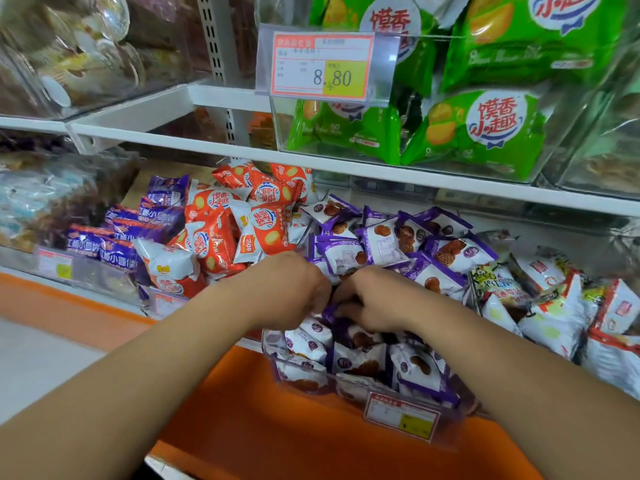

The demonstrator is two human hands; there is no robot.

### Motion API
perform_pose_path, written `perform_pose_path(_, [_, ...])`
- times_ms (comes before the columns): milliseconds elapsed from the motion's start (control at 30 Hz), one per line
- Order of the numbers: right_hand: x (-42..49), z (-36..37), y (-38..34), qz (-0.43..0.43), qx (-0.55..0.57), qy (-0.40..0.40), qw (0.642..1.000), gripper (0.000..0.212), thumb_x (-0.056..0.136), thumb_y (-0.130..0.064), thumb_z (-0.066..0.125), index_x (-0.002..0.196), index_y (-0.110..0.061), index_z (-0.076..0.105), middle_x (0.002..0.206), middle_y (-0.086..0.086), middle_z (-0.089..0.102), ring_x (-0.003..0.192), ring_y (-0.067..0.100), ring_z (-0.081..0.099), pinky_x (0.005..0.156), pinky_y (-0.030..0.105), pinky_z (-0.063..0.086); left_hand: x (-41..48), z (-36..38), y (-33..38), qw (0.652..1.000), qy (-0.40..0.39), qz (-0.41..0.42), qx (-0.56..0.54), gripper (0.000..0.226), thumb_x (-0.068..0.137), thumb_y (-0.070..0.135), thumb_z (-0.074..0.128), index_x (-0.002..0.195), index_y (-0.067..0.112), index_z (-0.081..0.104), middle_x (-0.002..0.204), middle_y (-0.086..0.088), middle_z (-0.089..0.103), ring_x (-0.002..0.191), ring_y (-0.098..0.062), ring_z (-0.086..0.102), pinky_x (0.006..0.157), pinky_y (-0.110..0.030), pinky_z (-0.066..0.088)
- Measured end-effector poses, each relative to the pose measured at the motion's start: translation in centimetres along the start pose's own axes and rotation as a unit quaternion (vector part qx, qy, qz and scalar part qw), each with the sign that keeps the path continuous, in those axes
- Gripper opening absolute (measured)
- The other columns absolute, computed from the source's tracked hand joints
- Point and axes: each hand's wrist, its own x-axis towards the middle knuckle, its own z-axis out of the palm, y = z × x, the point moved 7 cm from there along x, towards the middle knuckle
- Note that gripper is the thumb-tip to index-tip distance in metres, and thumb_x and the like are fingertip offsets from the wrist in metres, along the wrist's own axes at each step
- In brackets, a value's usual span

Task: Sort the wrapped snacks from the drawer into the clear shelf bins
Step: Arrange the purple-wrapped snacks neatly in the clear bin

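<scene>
The left hand (294, 289) and right hand (374, 301) curl onto one purple packet (329, 311), seemingly pinching it; orange packets (266, 230) lie at eleven o'clock.

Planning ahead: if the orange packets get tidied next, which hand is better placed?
Left. The left hand lies beside the orange packets; the right hand is farther off and would likely have to cross it.
</scene>
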Motion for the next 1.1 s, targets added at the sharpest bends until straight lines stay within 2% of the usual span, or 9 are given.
perform_pose_path(133, [-0.6, -1.0, 0.5, 0.008, 0.037, 0.022, 0.999, 0.024, 0.094, -0.026, 0.063, 0.113, -0.038, 0.072, 0.097, -0.005, 0.068, 0.084, 0.016, 0.064, 0.076, 0.037, 0.058, -0.1, -1.0, 0.1, 0.992, 0.082, -0.005, -0.098, 0.015, 0.08, 0.024, 0.072, 0.092, 0.027, 0.063, 0.081, 0.009, 0.066, 0.077, -0.013, 0.062, 0.069, -0.035, 0.053])
perform_pose_path(267, [-1.4, -1.9, 0.2, 0.005, 0.112, 0.059, 0.992, 0.013, 0.098, -0.029, 0.063, 0.106, -0.029, 0.073, 0.091, -0.003, 0.068, 0.083, 0.016, 0.065, 0.073, 0.035, 0.056, -0.3, -2.3, 0.2, 0.982, 0.126, -0.014, -0.141, 0.037, 0.081, 0.021, 0.079, 0.111, 0.025, 0.058, 0.094, 0.012, 0.059, 0.08, -0.01, 0.059, 0.067, -0.027, 0.049])
perform_pose_path(367, [-1.9, -2.4, 0.8, 0.02, 0.177, 0.122, 0.976, 0.01, 0.1, -0.032, 0.064, 0.098, -0.03, 0.073, 0.08, -0.007, 0.066, 0.065, 0.004, 0.059, 0.058, 0.024, 0.044, -0.3, -2.3, 0.2, 0.985, 0.103, -0.017, -0.139, 0.055, 0.086, 0.023, 0.078, 0.135, 0.034, 0.054, 0.099, 0.011, 0.065, 0.085, -0.01, 0.064, 0.074, -0.032, 0.054])
perform_pose_path(467, [-2.1, -2.7, 1.3, 0.028, 0.204, 0.16, 0.965, 0.01, 0.098, -0.027, 0.067, 0.094, -0.03, 0.076, 0.077, -0.006, 0.069, 0.058, 0.004, 0.056, 0.055, 0.022, 0.044, -0.3, -2.2, 0.1, 0.989, 0.092, -0.013, -0.113, 0.067, 0.089, 0.022, 0.075, 0.147, 0.037, 0.048, 0.098, 0.006, 0.068, 0.086, -0.013, 0.065, 0.076, -0.035, 0.055])
perform_pose_path(600, [-2.4, -2.5, 0.9, 0.009, 0.21, 0.132, 0.969, 0.019, 0.089, -0.014, 0.073, 0.099, -0.03, 0.076, 0.093, -0.014, 0.07, 0.081, 0.001, 0.065, 0.072, 0.019, 0.052, -0.2, -2.1, -0.1, 0.992, 0.085, -0.013, -0.097, 0.047, 0.089, 0.02, 0.073, 0.132, 0.036, 0.063, 0.101, 0.004, 0.072, 0.088, -0.015, 0.065, 0.078, -0.037, 0.055])
perform_pose_path(733, [-2.5, -1.9, 0.6, 0.017, 0.245, 0.107, 0.964, 0.041, 0.074, -0.038, 0.09, 0.107, -0.033, 0.067, 0.093, -0.012, 0.068, 0.081, 0.003, 0.065, 0.074, 0.024, 0.056, -0.4, -2.1, -0.6, 0.982, 0.11, -0.019, -0.15, 0.042, 0.085, 0.019, 0.077, 0.125, 0.031, 0.067, 0.097, 0.01, 0.071, 0.085, -0.009, 0.067, 0.076, -0.037, 0.058])
perform_pose_path(833, [-2.5, -2.0, 0.6, 0.024, 0.23, 0.13, 0.964, 0.036, 0.083, -0.033, 0.084, 0.113, -0.041, 0.065, 0.092, -0.009, 0.066, 0.08, 0.01, 0.064, 0.077, 0.034, 0.058, -0.8, -2.4, -1.4, 0.957, 0.159, -0.023, -0.243, 0.045, 0.09, 0.004, 0.068, 0.128, 0.027, 0.069, 0.102, 0.01, 0.073, 0.092, -0.003, 0.069, 0.083, -0.031, 0.06])
perform_pose_path(1000, [-2.4, -2.0, 0.9, 0.043, 0.2, 0.112, 0.972, 0.024, 0.088, -0.028, 0.078, 0.111, -0.032, 0.072, 0.085, -0.014, 0.066, 0.074, 0.001, 0.063, 0.064, 0.019, 0.048, -1.6, -2.9, -2.2, 0.936, 0.202, -0.021, -0.289, 0.036, 0.094, -0.003, 0.06, 0.115, 0.022, 0.074, 0.108, 0.01, 0.07, 0.098, -0.004, 0.067, 0.089, -0.033, 0.057])
perform_pose_path(1100, [-2.2, -2.0, 1.2, 0.055, 0.188, 0.11, 0.974, 0.02, 0.083, -0.023, 0.075, 0.101, -0.028, 0.067, 0.089, -0.004, 0.071, 0.076, 0.013, 0.069, 0.072, 0.038, 0.061, -1.8, -3.1, -2.1, 0.925, 0.204, -0.02, -0.32, 0.041, 0.095, -0.005, 0.054, 0.117, 0.023, 0.073, 0.108, 0.013, 0.067, 0.1, -0.008, 0.067, 0.092, -0.034, 0.057])
